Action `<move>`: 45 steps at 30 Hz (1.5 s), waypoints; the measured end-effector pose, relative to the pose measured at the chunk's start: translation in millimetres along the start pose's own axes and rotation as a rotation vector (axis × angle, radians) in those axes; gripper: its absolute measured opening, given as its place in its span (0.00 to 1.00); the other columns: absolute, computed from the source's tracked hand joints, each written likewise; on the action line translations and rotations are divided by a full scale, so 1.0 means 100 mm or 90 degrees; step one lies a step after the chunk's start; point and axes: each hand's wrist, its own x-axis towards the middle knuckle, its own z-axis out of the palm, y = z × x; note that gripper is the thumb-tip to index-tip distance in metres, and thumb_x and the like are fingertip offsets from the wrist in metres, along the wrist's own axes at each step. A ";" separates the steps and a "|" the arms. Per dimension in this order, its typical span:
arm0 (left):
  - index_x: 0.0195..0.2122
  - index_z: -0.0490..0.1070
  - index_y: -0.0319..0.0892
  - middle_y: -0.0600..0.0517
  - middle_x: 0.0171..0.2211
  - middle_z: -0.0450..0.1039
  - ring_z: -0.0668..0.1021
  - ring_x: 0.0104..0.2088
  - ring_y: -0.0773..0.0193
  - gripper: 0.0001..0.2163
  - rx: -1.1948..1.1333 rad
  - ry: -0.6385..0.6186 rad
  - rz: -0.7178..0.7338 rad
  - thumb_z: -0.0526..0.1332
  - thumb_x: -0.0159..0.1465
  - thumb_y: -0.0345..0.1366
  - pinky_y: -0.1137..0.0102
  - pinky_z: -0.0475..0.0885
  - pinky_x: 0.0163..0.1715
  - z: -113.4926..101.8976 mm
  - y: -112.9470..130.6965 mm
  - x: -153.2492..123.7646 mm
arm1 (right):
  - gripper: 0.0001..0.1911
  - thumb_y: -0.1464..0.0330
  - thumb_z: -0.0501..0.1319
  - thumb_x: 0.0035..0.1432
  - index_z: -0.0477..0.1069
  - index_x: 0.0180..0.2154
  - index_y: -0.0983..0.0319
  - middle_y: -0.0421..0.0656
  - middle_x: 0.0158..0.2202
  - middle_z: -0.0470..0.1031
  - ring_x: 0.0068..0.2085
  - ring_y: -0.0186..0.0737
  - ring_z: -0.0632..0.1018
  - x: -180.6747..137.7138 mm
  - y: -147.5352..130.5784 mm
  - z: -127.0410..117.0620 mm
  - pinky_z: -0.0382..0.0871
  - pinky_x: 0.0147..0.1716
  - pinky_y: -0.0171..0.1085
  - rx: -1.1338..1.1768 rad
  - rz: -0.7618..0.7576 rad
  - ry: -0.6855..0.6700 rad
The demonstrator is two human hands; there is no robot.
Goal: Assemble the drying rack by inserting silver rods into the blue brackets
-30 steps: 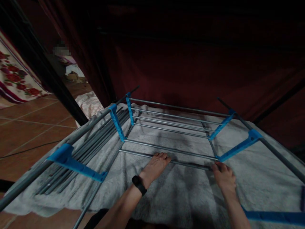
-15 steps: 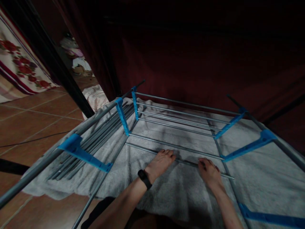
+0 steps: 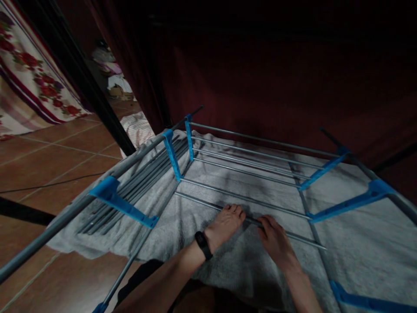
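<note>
My left hand [image 3: 229, 221], with a black band on its wrist, is curled over a thin grey metal rod [image 3: 197, 200]. My right hand [image 3: 274, 238] grips the same rod a short way to the right, its fingertips partly hidden. The rod lies across the nearer part of a rack frame, between its two long side tubes. Blue plastic brackets, such as the left one [image 3: 172, 156] and the right one [image 3: 347, 203], join these tubes. Beyond my hands, another crossbar [image 3: 244, 198] runs parallel, its ends at the brackets.
Several loose grey tubes [image 3: 140, 182] lie in a bundle at the left on the grey blanket [image 3: 221, 256]. Dark red cloth [image 3: 260, 82] hangs behind the rack. A black post [image 3: 97, 104] slants down at the left, beside the tiled floor [image 3: 78, 150].
My right hand has slid left along the rod, closer to my left hand. My left hand stays on the rod. The whole view has shifted slightly.
</note>
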 end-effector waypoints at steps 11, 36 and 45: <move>0.47 0.69 0.37 0.44 0.46 0.71 0.73 0.46 0.55 0.11 0.084 0.015 0.009 0.50 0.70 0.26 0.61 0.68 0.47 0.04 0.13 0.00 | 0.22 0.68 0.48 0.65 0.72 0.55 0.61 0.53 0.57 0.71 0.57 0.52 0.73 0.02 -0.11 -0.06 0.66 0.56 0.49 -0.052 0.015 -0.045; 0.49 0.73 0.43 0.48 0.46 0.76 0.76 0.50 0.56 0.15 -0.117 0.070 -0.146 0.52 0.66 0.24 0.57 0.63 0.58 -0.21 -0.49 -0.05 | 0.19 0.72 0.52 0.58 0.74 0.49 0.60 0.53 0.51 0.74 0.56 0.57 0.71 0.05 0.34 -0.46 0.48 0.61 0.67 -0.137 0.322 0.162; 0.48 0.75 0.45 0.48 0.45 0.78 0.78 0.47 0.55 0.13 -0.143 0.053 -0.147 0.51 0.72 0.33 0.56 0.66 0.55 -0.23 -0.54 -0.02 | 0.31 0.64 0.67 0.43 0.63 0.51 0.58 0.40 0.36 0.75 0.34 0.43 0.78 0.17 0.52 -0.49 0.76 0.37 0.43 0.684 0.504 0.396</move>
